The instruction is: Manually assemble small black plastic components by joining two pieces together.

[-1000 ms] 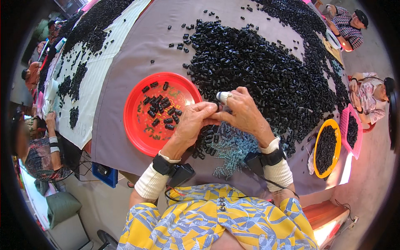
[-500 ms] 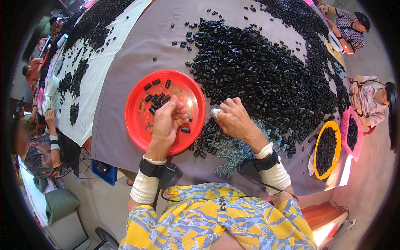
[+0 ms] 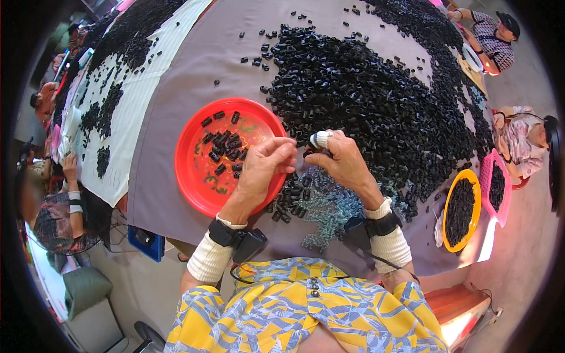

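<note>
My right hand (image 3: pixel 347 162), with a white cover on one finger, pinches a small black plastic piece (image 3: pixel 309 152). It is over the edge of a big heap of similar black pieces (image 3: pixel 359 88). My left hand (image 3: pixel 265 167) is above the right rim of a red round tray (image 3: pixel 188 176), thumb and fingertips pressed together close to the right hand. Whatever is between those fingertips is too small to make out. Several black pieces (image 3: pixel 223 144) lie loose in the tray. Below my right hand is a pile of small blue-green translucent bits (image 3: pixel 329 212).
At the right table edge stand a yellow basket (image 3: pixel 445 217) and a pink basket (image 3: pixel 487 176), both holding black pieces. A blue bin (image 3: pixel 145 243) is below the table's left edge. Other people sit along both sides; a white-covered table (image 3: pixel 126 141) with black pieces adjoins at left.
My left hand has moved right, from over the tray's middle toward my right hand, its fingers now pinched. The right hand has turned slightly, and a black piece shows in its fingers.
</note>
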A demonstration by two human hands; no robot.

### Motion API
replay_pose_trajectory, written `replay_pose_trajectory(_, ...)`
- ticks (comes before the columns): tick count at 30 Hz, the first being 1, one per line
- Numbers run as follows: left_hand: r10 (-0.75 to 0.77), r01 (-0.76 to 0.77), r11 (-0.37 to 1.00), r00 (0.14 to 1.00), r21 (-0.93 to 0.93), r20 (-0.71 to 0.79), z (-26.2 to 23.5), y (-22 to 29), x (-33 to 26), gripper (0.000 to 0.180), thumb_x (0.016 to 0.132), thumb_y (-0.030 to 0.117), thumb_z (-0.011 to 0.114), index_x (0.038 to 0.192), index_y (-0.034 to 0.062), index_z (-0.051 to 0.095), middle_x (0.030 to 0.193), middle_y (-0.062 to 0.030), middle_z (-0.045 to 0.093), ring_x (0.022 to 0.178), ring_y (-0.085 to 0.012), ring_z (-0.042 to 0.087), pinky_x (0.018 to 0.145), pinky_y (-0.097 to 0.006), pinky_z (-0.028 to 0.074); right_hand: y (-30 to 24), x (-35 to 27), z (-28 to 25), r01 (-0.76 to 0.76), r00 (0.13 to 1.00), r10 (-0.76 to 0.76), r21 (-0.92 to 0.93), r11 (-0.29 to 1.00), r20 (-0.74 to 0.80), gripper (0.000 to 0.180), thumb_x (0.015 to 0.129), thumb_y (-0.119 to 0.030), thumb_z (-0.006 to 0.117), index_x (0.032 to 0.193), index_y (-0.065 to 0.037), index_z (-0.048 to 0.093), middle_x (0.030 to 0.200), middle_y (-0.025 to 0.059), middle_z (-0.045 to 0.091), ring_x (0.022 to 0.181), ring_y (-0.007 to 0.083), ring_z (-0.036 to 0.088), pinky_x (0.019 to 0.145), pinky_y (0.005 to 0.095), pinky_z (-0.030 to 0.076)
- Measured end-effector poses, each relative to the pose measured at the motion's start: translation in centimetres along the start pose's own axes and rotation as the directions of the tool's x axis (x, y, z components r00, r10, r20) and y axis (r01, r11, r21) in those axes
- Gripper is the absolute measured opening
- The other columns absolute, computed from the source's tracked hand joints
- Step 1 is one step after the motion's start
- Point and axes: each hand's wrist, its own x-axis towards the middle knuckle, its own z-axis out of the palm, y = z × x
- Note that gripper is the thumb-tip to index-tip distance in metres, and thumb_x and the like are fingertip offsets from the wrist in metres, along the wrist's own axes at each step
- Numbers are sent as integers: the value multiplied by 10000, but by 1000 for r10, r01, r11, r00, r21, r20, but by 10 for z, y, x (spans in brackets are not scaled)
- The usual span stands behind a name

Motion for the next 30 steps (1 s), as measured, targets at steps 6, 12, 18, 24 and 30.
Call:
replay_pose_trajectory(6,10,3,997,987,-76,159,15,-3,3,251,939,138,566,1131,-21,586,916,-76,653,787,-152,638,733,-293,538,-6,4,-10,-69,996,77,143,987,-51,200,710,-188,738,800,-48,627,724,112,576,727,310,528,700,380,422)
replay_pose_trajectory(12,7,6,992,994,-122,105,10,-4,7,219,933,116,568,1108,-15,592,887,-82,655,778,-151,639,738,-295,539,19,-7,-6,106,987,-122,-148,983,-103,139,702,-146,709,776,-57,632,738,71,576,768,250,549,739,383,410)
replay_pose_trajectory(18,9,6,987,996,-162,93,6,-4,6,207,935,119,566,1098,-7,588,925,-96,653,786,-158,643,752,-307,544,10,-22,18,289,946,-192,-412,864,261,70,651,-112,662,712,-102,630,827,54,543,918,237,494,822,395,378)
replay_pose_trajectory(24,21,1,983,993,-184,114,3,-6,6,197,937,121,565,1087,-5,588,914,-92,661,786,-134,648,734,-278,551,12,-23,23,301,941,-193,-423,855,279,80,665,-114,666,736,-92,637,886,64,542,954,254,475,843,413,372)
replay_pose_trajectory(30,13,2,990,994,-139,107,5,-10,7,191,939,111,555,1085,-6,592,942,-100,650,831,-167,650,785,-319,545,5,-21,29,289,945,-168,-481,827,280,117,677,-142,658,761,-78,607,847,70,547,949,249,496,835,428,371)
